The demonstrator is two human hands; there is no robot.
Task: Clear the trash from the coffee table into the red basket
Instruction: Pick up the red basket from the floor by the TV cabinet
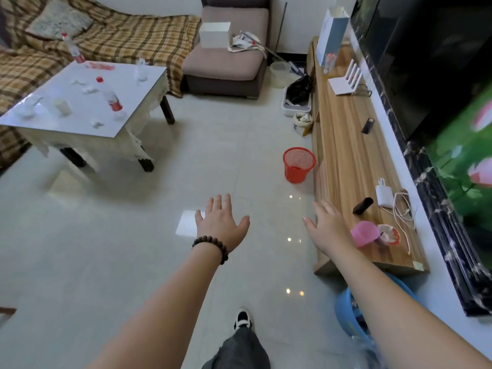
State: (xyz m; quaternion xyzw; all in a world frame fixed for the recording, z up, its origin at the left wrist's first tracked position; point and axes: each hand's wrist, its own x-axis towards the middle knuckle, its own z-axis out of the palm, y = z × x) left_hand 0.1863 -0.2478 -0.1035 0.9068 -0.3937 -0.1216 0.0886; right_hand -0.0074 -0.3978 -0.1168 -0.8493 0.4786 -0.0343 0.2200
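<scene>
Head cam looks down at both arms stretched out over a pale glossy tiled floor (133,249). The person's left hand (219,219), with a dark wooden bead bracelet (211,247) on the wrist, is spread flat, palm down, holding nothing. Right hand (330,225) is the same deal, fingers splayed and empty, hovering at the near edge of a long wood-grain TV bench (346,145).

Ahead of the right hand, the round red plastic mesh basket (298,164) stands upright on the floor, mouth facing up, just beside the bench's front.

Way off to the left is the white glass-topped coffee table (80,99) with dark legs. On it, a clear plastic water bottle with a red cap and red label (109,95) stands tilted in view by the wide lens, cap toward the sofa; label text is too blurry to read. Crumpled white tissue bits (90,89) and a white paper cup (62,106) sit scattered around it. A second red-label bottle (74,50) stands at the far edge.
</scene>
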